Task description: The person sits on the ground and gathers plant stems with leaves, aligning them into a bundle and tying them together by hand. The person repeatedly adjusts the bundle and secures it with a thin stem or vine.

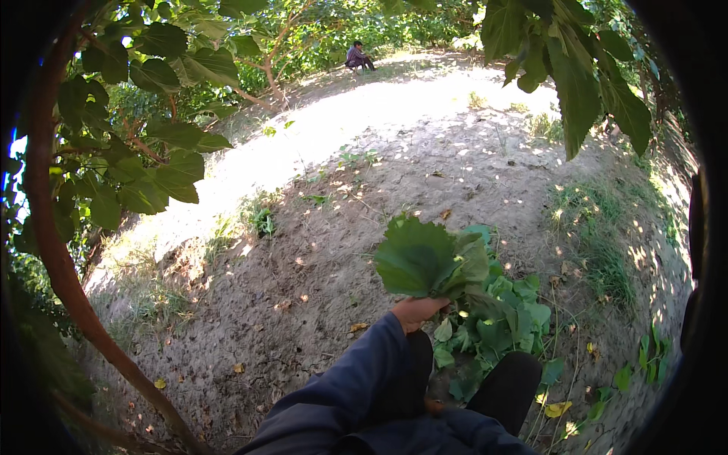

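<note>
My left hand (418, 313), at the end of a dark blue sleeve, is closed around the stems of a bunch of large green leaves (421, 259). The bunch is held up in front of my knees, with its leaf blades fanned out above the fist. Just right of and below it, a heap of picked green leaves (497, 330) lies on the soil between and beyond my dark-trousered knees. A small brownish patch shows low between my legs; whether it is part of my right hand is unclear, so its grip cannot be made out.
A curved tree branch (74, 290) runs down the left side. Leafy twigs (569, 74) hang at the upper right. Grass (597, 244) and fallen yellow leaves (557, 408) lie on the right. Far off, a person (357, 57) sits near the trees.
</note>
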{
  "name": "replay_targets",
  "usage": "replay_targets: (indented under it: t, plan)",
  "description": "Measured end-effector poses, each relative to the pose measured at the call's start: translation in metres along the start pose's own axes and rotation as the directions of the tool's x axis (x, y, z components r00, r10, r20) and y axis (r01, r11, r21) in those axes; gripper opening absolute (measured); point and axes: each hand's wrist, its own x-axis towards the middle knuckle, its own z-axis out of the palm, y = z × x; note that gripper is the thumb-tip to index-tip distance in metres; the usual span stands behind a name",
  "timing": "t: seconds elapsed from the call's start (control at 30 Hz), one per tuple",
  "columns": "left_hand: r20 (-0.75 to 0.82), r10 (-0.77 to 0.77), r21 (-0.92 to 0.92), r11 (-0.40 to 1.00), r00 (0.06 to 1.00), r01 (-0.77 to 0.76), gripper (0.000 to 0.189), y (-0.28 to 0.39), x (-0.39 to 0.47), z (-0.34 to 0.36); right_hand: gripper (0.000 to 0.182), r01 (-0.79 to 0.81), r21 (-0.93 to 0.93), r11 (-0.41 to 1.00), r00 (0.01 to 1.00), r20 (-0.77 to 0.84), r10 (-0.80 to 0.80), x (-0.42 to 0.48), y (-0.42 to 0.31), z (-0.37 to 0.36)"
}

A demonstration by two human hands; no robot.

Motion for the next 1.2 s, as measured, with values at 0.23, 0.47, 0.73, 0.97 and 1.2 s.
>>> replay_targets:
  t: [0.23,0.47,0.73,0.97,1.2]
  plan:
    - [0.019,-0.031,-0.028,0.999,0.999,0.031,0.014,-0.006,0.004,-0.003,0.024,-0.001,0.009,1.000,1.000,-0.006,0.001,-0.004,0.003,0.003]
    - [-0.006,-0.033,0.019,0.999,0.999,0.034,0.013,-0.025,0.023,-0.010,0.024,-0.004,0.013,1.000,1.000,-0.019,0.004,-0.009,0.004,0.004]
    - [-0.012,-0.135,0.013,0.991,0.991,0.135,0.013,-0.026,0.032,-0.010,0.024,-0.011,0.015,1.000,1.000,-0.025,0.012,-0.012,0.006,0.002]
    - [0.048,-0.194,0.002,0.981,0.980,0.194,0.016,-0.019,0.033,-0.006,0.024,-0.024,0.008,1.000,0.999,-0.030,0.024,-0.014,0.005,0.001]
    - [0.065,-0.182,-0.024,0.983,0.981,0.184,0.017,-0.020,0.031,-0.006,0.024,-0.036,0.006,0.999,0.999,-0.026,0.036,-0.016,0.006,0.002]
